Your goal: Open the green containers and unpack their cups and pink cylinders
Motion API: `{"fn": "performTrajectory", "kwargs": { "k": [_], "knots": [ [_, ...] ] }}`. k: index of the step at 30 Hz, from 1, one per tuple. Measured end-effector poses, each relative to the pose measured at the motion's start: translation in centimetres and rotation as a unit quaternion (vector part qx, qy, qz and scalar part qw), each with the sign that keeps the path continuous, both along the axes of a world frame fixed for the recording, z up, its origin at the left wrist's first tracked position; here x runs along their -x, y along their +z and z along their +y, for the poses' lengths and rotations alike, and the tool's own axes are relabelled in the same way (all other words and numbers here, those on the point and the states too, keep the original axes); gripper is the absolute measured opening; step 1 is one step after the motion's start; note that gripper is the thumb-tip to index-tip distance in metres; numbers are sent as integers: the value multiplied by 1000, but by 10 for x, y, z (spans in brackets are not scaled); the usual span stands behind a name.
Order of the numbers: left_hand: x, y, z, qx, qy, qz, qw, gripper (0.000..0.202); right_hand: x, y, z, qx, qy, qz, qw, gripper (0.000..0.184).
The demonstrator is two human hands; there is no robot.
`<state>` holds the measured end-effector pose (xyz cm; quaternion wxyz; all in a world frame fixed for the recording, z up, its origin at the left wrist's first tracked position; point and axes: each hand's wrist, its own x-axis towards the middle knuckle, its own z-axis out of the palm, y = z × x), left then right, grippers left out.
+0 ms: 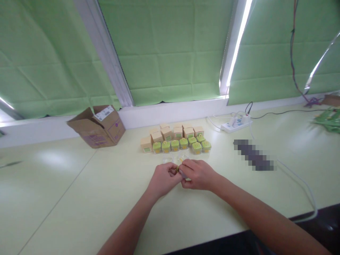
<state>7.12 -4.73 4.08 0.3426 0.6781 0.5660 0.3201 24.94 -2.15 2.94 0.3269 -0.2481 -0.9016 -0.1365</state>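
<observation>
My left hand [166, 178] and my right hand [198, 173] meet over the pale table, fingertips pinched together on one small item. Only a sliver of it shows, yellow-green and partly clear, and most is hidden behind my fingers. Just beyond my hands lie clear plastic pieces [168, 160], one with a bit of yellow. Behind these stand several small clear tubs with green lids [175, 145], each with a little loop on top. Several small tan cardboard boxes [178, 131] with green labels stand in rows behind the tubs.
An open cardboard carton [105, 129] stands at the back left against the wall. A white power strip [236, 124] with plugs sits at the back right. A blurred-out dark object [253, 154] lies right of my hands, near a white cable [300, 177]. Green material [329, 119] lies far right.
</observation>
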Motion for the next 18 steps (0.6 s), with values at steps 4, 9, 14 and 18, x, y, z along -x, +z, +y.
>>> {"fn": "performTrajectory", "kwargs": {
  "k": [4, 9, 14, 18],
  "knots": [
    [2, 1, 2, 12, -6, -29, 999, 22, -4, -3, 4, 48, 16, 50, 997, 17],
    [3, 2, 2, 2, -17, -55, 998, 33, -6, -4, 7, 107, 52, 92, 989, 22],
    [5, 3, 2, 1, -26, -47, 999, 32, -7, -2, 7, 147, 76, 113, 980, 23],
    [6, 5, 1, -25, -34, -31, 999, 32, -8, -2, 8, 159, 87, 127, 975, 23]
  ]
}}
